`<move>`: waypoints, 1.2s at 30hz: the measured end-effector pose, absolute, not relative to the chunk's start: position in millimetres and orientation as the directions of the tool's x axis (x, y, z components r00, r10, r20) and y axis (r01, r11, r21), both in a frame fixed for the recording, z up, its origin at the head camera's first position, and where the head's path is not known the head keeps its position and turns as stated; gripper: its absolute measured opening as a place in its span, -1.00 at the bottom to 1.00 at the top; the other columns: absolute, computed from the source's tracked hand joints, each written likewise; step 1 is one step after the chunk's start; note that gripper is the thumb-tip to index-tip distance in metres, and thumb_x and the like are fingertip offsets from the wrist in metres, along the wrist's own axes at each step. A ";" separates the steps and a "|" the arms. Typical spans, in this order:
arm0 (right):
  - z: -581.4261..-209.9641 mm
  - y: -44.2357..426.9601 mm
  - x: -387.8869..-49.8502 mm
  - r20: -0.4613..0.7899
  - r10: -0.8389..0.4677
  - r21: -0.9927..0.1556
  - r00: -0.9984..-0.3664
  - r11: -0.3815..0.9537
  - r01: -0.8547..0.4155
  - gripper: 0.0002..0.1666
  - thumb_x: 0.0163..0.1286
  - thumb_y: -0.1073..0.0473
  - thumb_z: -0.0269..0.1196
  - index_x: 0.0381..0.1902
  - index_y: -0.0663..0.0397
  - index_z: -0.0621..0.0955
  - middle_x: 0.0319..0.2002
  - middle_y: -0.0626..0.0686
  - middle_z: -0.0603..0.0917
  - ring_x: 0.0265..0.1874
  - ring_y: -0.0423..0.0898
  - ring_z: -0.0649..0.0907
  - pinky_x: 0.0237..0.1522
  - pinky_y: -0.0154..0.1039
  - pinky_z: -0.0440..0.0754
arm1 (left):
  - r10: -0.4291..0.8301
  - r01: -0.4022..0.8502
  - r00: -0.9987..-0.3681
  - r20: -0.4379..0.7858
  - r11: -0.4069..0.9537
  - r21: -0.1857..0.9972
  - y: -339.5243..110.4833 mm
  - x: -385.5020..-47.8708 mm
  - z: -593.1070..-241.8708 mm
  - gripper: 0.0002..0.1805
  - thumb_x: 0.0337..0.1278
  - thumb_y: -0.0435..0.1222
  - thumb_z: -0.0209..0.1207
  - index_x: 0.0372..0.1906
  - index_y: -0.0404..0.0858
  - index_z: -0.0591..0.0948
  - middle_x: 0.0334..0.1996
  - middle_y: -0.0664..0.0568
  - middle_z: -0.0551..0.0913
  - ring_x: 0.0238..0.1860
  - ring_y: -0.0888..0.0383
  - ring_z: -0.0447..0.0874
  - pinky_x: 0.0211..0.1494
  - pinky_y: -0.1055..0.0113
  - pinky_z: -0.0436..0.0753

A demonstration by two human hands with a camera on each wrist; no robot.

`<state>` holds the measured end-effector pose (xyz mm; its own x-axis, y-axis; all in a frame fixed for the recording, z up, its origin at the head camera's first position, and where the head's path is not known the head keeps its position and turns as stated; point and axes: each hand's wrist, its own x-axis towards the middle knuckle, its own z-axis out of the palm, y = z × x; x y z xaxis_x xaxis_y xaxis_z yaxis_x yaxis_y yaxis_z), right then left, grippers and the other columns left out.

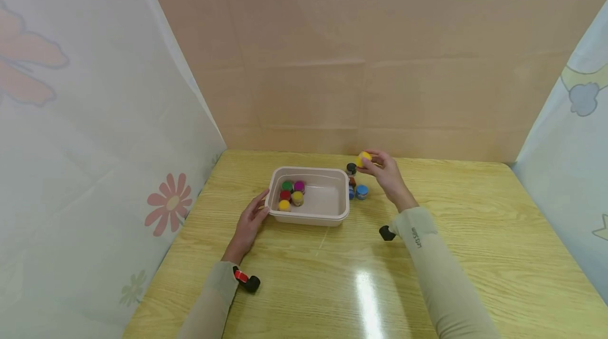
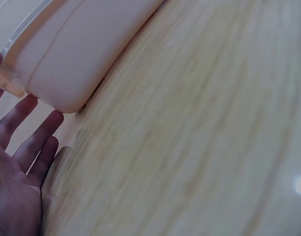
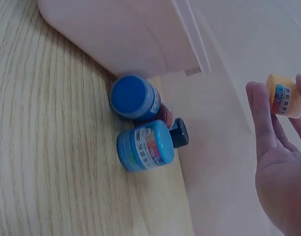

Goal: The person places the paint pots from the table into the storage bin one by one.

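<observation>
My right hand (image 1: pixel 388 176) pinches a small yellow-lidded paint jar (image 3: pixel 283 97) between thumb and fingers, raised above the table to the right of a pale pink plastic tub (image 1: pixel 311 218). At the tub's left end, my left hand (image 1: pixel 249 225) touches the rim and wall with its fingers extended. Inside the tub's left half stand several jars, with a green lid (image 1: pixel 287 186), a purple lid (image 1: pixel 299 186), a red lid (image 1: pixel 285 196) and yellow lids (image 1: pixel 297 197). Beside the tub's right end are a light blue jar (image 3: pixel 146 146), a dark blue jar (image 3: pixel 133 97), a brown jar (image 3: pixel 164 114) and a black-lidded jar (image 3: pixel 179 133).
The wood-grain table (image 1: pixel 304 286) ends at a tan covered wall (image 1: pixel 366 64) behind the tub. A white flower-printed sheet (image 1: pixel 109 117) hangs along the left side and another printed sheet (image 1: pixel 570 170) along the right.
</observation>
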<state>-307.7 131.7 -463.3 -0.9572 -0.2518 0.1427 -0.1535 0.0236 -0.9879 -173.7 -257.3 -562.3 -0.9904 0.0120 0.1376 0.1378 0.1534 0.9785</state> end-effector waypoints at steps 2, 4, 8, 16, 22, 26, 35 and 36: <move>-461.7 127.8 -307.0 0.121 -0.261 -0.986 -0.958 0.079 -0.146 -0.39 0.60 0.13 0.19 0.41 0.41 0.37 0.03 0.15 0.64 -0.14 -0.11 0.80 0.05 -0.23 0.74 | 0.012 0.138 -0.990 0.138 0.148 0.979 -257.3 -173.9 -562.2 -0.43 0.58 -0.10 0.09 0.58 0.07 0.34 0.46 -0.13 0.46 0.39 -0.14 0.52 0.29 0.46 0.53; -460.3 123.8 -305.9 0.100 -0.275 -0.983 -0.956 0.123 -0.139 -0.39 0.60 0.08 0.18 0.41 0.38 0.39 0.05 0.21 0.69 -0.09 -0.03 0.81 0.16 -0.09 0.70 | 0.013 0.139 -0.990 0.139 0.149 0.979 -257.2 -173.7 -561.8 -0.43 0.58 -0.10 0.09 0.58 0.07 0.34 0.45 -0.13 0.46 0.39 -0.15 0.52 0.29 0.46 0.53; -456.8 113.9 -302.3 0.064 -0.311 -0.979 -0.948 0.165 -0.120 -0.41 0.60 0.03 0.19 0.37 0.33 0.42 0.11 0.35 0.70 0.00 0.18 0.78 0.32 0.17 0.55 | 0.010 0.132 -0.991 0.132 0.150 0.980 -257.0 -173.4 -561.5 -0.42 0.57 -0.08 0.11 0.57 0.09 0.35 0.46 -0.10 0.46 0.39 -0.14 0.52 0.29 0.46 0.52; -450.4 92.4 -293.3 0.037 -0.402 -0.960 -0.915 0.241 -0.145 -0.38 0.58 -0.02 0.22 0.39 0.27 0.42 0.16 0.36 0.68 0.04 0.30 0.70 0.06 -0.07 0.71 | 0.021 0.147 -0.989 0.146 0.150 0.978 -256.4 -173.8 -561.1 -0.41 0.61 -0.15 0.07 0.61 -0.03 0.30 0.49 -0.17 0.42 0.40 -0.15 0.50 0.29 0.47 0.52; -452.9 73.7 -287.7 0.071 -0.471 -0.960 -0.879 0.207 -0.188 -0.49 0.56 0.12 0.25 0.31 0.30 0.48 0.17 0.33 0.65 0.10 0.37 0.67 0.26 0.19 0.60 | 0.020 0.142 -0.990 0.140 0.150 0.979 -256.9 -172.6 -561.2 -0.41 0.61 -0.15 0.06 0.61 -0.01 0.30 0.49 -0.17 0.41 0.40 -0.16 0.48 0.27 0.51 0.51; -455.6 61.0 -284.2 0.081 -0.518 -0.957 -0.852 0.197 -0.211 -0.55 0.53 0.16 0.29 0.26 0.26 0.53 0.16 0.25 0.60 0.08 0.32 0.69 0.17 -0.01 0.69 | 0.017 0.136 -0.991 0.135 0.145 0.980 -258.0 -173.2 -562.2 -0.43 0.60 -0.12 0.07 0.59 0.04 0.33 0.49 -0.13 0.42 0.41 -0.17 0.48 0.26 0.54 0.50; -462.4 36.9 -276.7 0.025 -0.588 -0.944 -0.808 0.251 -0.212 -0.58 0.51 0.11 0.32 0.25 0.10 0.59 0.15 0.16 0.65 0.07 0.12 0.72 0.23 0.09 0.65 | 0.023 0.137 -0.991 0.135 0.135 0.981 -258.4 -173.6 -562.4 -0.42 0.60 -0.11 0.07 0.60 0.05 0.31 0.50 -0.16 0.40 0.42 -0.22 0.47 0.25 0.55 0.50; -462.9 34.9 -276.0 0.020 -0.593 -0.940 -0.805 0.263 -0.217 -0.58 0.51 0.10 0.32 0.25 0.08 0.59 0.16 0.15 0.65 0.07 0.07 0.71 0.23 0.06 0.65 | 0.024 0.136 -0.991 0.134 0.135 0.981 -258.2 -173.5 -562.2 -0.42 0.60 -0.11 0.07 0.60 0.05 0.31 0.50 -0.15 0.40 0.42 -0.21 0.47 0.25 0.56 0.49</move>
